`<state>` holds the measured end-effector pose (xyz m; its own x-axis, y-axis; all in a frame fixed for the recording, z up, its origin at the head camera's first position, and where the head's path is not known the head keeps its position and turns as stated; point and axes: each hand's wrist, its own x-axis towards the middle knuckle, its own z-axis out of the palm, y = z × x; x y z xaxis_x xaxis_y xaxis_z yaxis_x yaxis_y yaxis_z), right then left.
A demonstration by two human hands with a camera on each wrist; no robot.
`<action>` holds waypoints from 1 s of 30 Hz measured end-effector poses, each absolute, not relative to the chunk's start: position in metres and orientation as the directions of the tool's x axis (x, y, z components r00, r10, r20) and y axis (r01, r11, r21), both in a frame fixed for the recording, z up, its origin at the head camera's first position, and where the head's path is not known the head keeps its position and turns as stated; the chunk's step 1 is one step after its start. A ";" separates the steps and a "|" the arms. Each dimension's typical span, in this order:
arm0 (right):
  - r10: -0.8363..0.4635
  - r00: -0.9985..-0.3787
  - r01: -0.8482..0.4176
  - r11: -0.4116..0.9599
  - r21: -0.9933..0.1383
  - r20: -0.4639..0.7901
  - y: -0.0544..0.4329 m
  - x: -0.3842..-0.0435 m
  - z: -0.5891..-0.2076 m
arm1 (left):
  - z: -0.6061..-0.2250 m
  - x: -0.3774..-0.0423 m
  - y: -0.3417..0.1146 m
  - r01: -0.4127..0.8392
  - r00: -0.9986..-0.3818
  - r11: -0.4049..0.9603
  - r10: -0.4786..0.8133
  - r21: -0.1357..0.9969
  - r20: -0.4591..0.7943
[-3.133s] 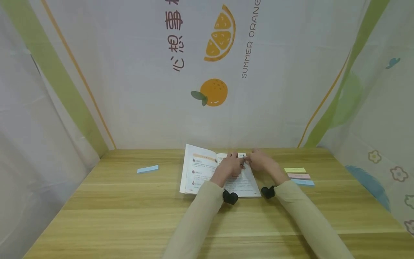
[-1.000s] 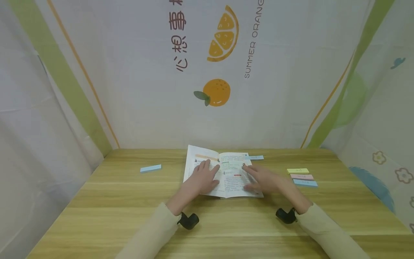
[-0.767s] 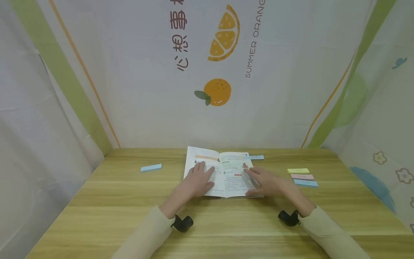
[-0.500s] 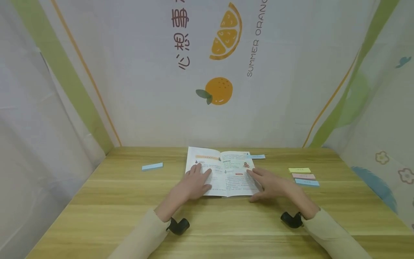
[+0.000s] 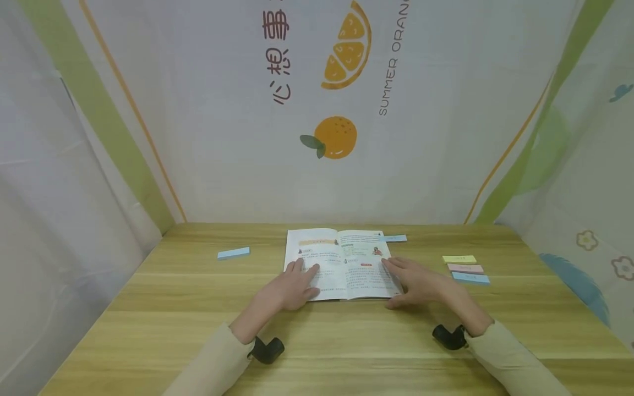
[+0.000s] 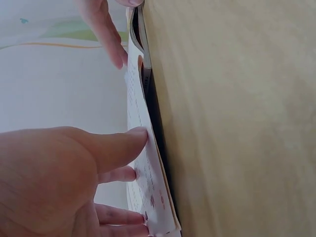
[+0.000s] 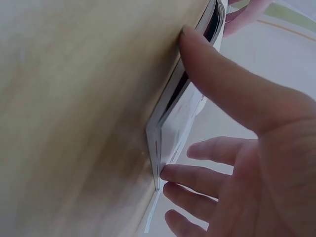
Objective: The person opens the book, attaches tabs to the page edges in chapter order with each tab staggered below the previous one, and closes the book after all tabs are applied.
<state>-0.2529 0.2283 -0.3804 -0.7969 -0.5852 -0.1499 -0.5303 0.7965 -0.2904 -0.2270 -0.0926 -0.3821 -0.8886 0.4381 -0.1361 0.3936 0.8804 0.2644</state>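
An open book [image 5: 366, 278] with printed pages lies on the wooden table. A blue sticky note [image 5: 395, 238] juts out past its right page near the top corner. My left hand [image 5: 293, 286] rests on the lower left page, fingers extended; in the left wrist view its thumb [image 6: 123, 145] lies on the paper near the front edge. At the right page's outer side is my right hand [image 5: 416, 281], fingers spread and loosely bent. The right wrist view has its thumb [image 7: 217, 74] at the book's front edge and fingertips along the side edge.
Yellow [image 5: 458, 259], pink [image 5: 465, 268] and blue [image 5: 470, 278] sticky-note pads lie in a stepped row right of the book. Another blue pad [image 5: 233, 253] lies to the left. A printed cloth [image 5: 238, 165] hangs behind the table [image 5: 317, 341].
Both hands were together at the right page's top corner; they have parted to opposite sides and drawn nearer. The jutting blue note has come into sight, and the raised left page has settled flatter.
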 end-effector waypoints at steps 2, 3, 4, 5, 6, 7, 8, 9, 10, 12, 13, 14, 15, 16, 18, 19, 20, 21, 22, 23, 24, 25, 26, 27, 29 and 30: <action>-0.590 -0.794 -0.535 0.792 -0.295 -0.146 0.228 -0.252 -0.380 | -0.383 -0.227 -0.093 0.396 -0.887 0.880 0.441 0.262 -0.141; -0.592 -0.793 -0.536 0.790 -0.297 -0.145 0.228 -0.252 -0.381 | -0.383 -0.227 -0.093 0.397 -0.886 0.880 0.442 0.260 -0.144; -0.597 -0.790 -0.542 0.786 -0.297 -0.140 0.228 -0.252 -0.381 | -0.383 -0.227 -0.093 0.398 -0.885 0.880 0.443 0.260 -0.144; -0.601 -0.788 -0.546 0.783 -0.299 -0.135 0.227 -0.252 -0.381 | -0.383 -0.227 -0.093 0.400 -0.884 0.880 0.444 0.258 -0.144; -0.606 -0.785 -0.551 0.779 -0.299 -0.131 0.227 -0.251 -0.381 | -0.383 -0.227 -0.093 0.402 -0.884 0.879 0.446 0.256 -0.143; -0.606 -0.785 -0.552 0.778 -0.301 -0.129 0.227 -0.251 -0.381 | -0.383 -0.227 -0.093 0.404 -0.883 0.878 0.447 0.256 -0.143; -0.614 -0.779 -0.561 0.771 -0.301 -0.123 0.227 -0.251 -0.381 | -0.384 -0.227 -0.093 0.404 -0.883 0.879 0.448 0.254 -0.144; -0.624 -0.773 -0.570 0.763 -0.303 -0.116 0.227 -0.250 -0.381 | -0.384 -0.227 -0.093 0.405 -0.882 0.879 0.448 0.253 -0.145; -0.634 -0.766 -0.581 0.754 -0.305 -0.109 0.227 -0.250 -0.381 | -0.384 -0.226 -0.093 0.406 -0.882 0.878 0.449 0.253 -0.144; -0.646 -0.756 -0.592 0.742 -0.315 -0.101 0.227 -0.249 -0.381 | -0.384 -0.226 -0.093 0.407 -0.881 0.879 0.449 0.250 -0.146; -0.655 -0.750 -0.600 0.733 -0.319 -0.095 0.226 -0.249 -0.382 | -0.384 -0.226 -0.093 0.407 -0.881 0.879 0.450 0.248 -0.147; -0.665 -0.741 -0.611 0.723 -0.322 -0.089 0.226 -0.249 -0.382 | -0.385 -0.226 -0.093 0.408 -0.881 0.879 0.450 0.246 -0.148; -0.666 -0.740 -0.609 0.722 -0.330 -0.090 0.226 -0.249 -0.382 | -0.385 -0.226 -0.093 0.408 -0.880 0.879 0.450 0.247 -0.148; -0.665 -0.741 -0.605 0.722 -0.335 -0.094 0.226 -0.249 -0.382 | -0.385 -0.227 -0.093 0.408 -0.880 0.879 0.450 0.245 -0.149; -0.661 -0.743 -0.596 0.725 -0.344 -0.105 0.226 -0.249 -0.383 | -0.385 -0.227 -0.093 0.409 -0.880 0.879 0.451 0.243 -0.150; -0.656 -0.747 -0.588 0.730 -0.349 -0.113 0.227 -0.250 -0.383 | -0.385 -0.227 -0.093 0.411 -0.879 0.879 0.452 0.241 -0.149; -0.651 -0.749 -0.580 0.734 -0.353 -0.121 0.227 -0.250 -0.384 | -0.386 -0.227 -0.093 0.412 -0.879 0.879 0.453 0.240 -0.149; -0.647 -0.752 -0.574 0.737 -0.358 -0.127 0.227 -0.250 -0.384 | -0.386 -0.227 -0.092 0.412 -0.879 0.879 0.452 0.239 -0.150; -0.646 -0.752 -0.571 0.737 -0.361 -0.130 0.227 -0.250 -0.384 | -0.386 -0.227 -0.092 0.412 -0.879 0.880 0.452 0.238 -0.150; -0.646 -0.752 -0.569 0.737 -0.364 -0.131 0.228 -0.251 -0.384 | -0.386 -0.227 -0.092 0.412 -0.880 0.880 0.452 0.238 -0.149; -0.648 -0.751 -0.571 0.734 -0.367 -0.128 0.228 -0.251 -0.385 | -0.386 -0.226 -0.092 0.411 -0.880 0.880 0.451 0.238 -0.148; -0.651 -0.749 -0.574 0.731 -0.370 -0.125 0.227 -0.251 -0.385 | -0.386 -0.226 -0.092 0.410 -0.880 0.880 0.450 0.238 -0.149; -0.658 -0.744 -0.582 0.724 -0.370 -0.118 0.227 -0.251 -0.385 | -0.386 -0.226 -0.092 0.409 -0.881 0.881 0.449 0.238 -0.149; -0.665 -0.739 -0.591 0.717 -0.369 -0.109 0.227 -0.251 -0.385 | -0.386 -0.226 -0.092 0.407 -0.882 0.882 0.447 0.237 -0.149; -0.678 -0.729 -0.605 0.702 -0.376 -0.092 0.226 -0.250 -0.385 | -0.386 -0.226 -0.092 0.406 -0.883 0.883 0.446 0.237 -0.149; -0.683 -0.726 -0.611 0.696 -0.378 -0.084 0.226 -0.250 -0.385 | -0.386 -0.226 -0.092 0.405 -0.883 0.883 0.445 0.237 -0.151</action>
